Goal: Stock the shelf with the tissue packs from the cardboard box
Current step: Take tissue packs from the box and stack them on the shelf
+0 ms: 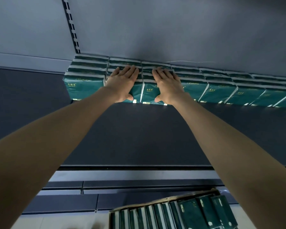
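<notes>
While both hands bear on the row (220,93) at the back of the shelf (139,138), stocking is judged part done.

Hands: L hand (122,83) lies flat on col. 2 from the left; R hand (168,85) lies flat on col. 3. On both, fingers (130,71) are straight, close together and laid over the pack tops, with thumbs spread down the front faces. Nothing is lifted; prob. squaring or pushing back.

Done: one row set against the back wall (188,30), cols. touching.

Left: front of shelf is bare. The box (172,198) below, at the frame's bottom edge, holds more packs (205,212) on edge.

Counts:
- hands 2, box 1
- shelf cols. min. 7; row runs off frame at right
- layers per col. approx. 4, not certain
- box packs min. 10; box cut off by frame
</notes>
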`<state>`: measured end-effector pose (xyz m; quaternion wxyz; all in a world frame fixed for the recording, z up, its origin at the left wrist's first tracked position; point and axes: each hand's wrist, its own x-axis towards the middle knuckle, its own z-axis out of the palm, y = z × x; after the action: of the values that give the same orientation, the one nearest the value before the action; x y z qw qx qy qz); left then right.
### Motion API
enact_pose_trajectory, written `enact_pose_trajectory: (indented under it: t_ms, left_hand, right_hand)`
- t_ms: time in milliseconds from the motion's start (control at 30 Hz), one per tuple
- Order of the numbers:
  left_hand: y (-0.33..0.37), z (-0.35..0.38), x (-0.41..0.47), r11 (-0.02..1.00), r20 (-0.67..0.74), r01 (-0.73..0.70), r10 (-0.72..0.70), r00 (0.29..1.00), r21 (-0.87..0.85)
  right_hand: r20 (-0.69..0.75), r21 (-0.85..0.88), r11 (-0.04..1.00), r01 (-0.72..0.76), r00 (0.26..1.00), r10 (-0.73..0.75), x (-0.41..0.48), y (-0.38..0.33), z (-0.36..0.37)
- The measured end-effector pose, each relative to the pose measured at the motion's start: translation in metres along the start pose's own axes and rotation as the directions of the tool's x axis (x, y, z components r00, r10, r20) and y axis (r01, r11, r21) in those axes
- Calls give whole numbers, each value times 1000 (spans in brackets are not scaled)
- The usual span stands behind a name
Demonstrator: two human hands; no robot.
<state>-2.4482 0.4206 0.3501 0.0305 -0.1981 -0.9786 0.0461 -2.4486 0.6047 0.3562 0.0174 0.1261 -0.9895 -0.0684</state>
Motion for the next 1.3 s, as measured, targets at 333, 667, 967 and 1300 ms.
enact_pose_trajectory:
  t_ms: [333, 667, 967, 1300]
  left_hand:
    - [13, -50, -23, 997, -2, -26, 26, 1000, -76]
    - [96, -101, -94, 968, 103, 26, 0, 995, -249]
    - [212, -68, -189, 922, 285, 166, -64, 956, -350]
    - [299, 54, -247, 843, 513, 293, -24, 858, -451]
  right_hand:
    - [88, 230, 973, -34, 996, 14, -29, 7, -51]
    - [147, 324, 945, -49, 989, 1, -144, 43, -88]
    - [251, 379, 926, 0, 963, -103, -275, 69, -44]
    - [496, 487, 861, -147, 858, -134, -366, 85, 99]
